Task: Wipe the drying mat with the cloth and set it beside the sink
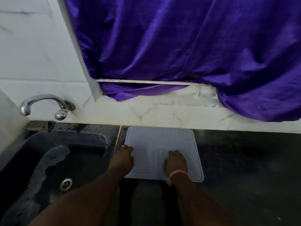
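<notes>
A pale grey ribbed drying mat [162, 141] lies flat on the dark counter just right of the sink [53, 160]. My left hand [124, 158] rests on the mat's left edge, fingers curled over it. Palm down on the mat's lower middle lies my right hand [175, 163], fingers together and a pink band on the wrist. A dark striped cloth [39, 125] lies bunched on the counter behind the sink, below the tap, away from both hands.
A chrome tap [44, 104] juts from the tiled wall over the dark sink, whose drain [66, 184] is visible. A purple curtain [187, 46] hangs over the window ledge behind the mat. Black counter [244, 160] stretches to the right.
</notes>
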Motion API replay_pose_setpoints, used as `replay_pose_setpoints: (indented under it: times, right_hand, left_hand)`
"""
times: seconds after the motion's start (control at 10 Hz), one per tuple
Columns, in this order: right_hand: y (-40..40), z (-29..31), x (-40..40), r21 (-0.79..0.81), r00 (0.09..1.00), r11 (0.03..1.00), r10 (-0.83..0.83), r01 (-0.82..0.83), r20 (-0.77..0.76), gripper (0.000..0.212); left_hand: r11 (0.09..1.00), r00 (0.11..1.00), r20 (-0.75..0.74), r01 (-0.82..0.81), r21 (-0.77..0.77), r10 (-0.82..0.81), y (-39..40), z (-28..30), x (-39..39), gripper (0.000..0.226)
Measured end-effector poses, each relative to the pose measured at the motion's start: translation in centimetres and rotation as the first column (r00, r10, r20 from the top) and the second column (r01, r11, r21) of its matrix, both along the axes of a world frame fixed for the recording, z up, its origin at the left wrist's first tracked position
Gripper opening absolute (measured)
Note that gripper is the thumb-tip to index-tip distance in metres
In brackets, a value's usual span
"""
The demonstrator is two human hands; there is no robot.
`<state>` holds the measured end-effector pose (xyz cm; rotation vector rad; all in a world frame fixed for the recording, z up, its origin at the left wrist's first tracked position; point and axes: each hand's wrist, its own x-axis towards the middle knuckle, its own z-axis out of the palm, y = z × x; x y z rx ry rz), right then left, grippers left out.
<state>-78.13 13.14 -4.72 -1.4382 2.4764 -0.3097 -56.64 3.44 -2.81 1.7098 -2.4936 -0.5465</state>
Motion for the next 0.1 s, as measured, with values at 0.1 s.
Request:
replay_pose_setpoints:
  times: [0.1]
  right_hand:
    - [-0.85,2.33,1.96,-0.08,0.999,0.996,0.041,-0.041,-0.002,0.035]
  left_hand:
    - [0.998,1.0,-0.013,0.004,-0.064,-0.005,0.02,2.2,0.91,0.046]
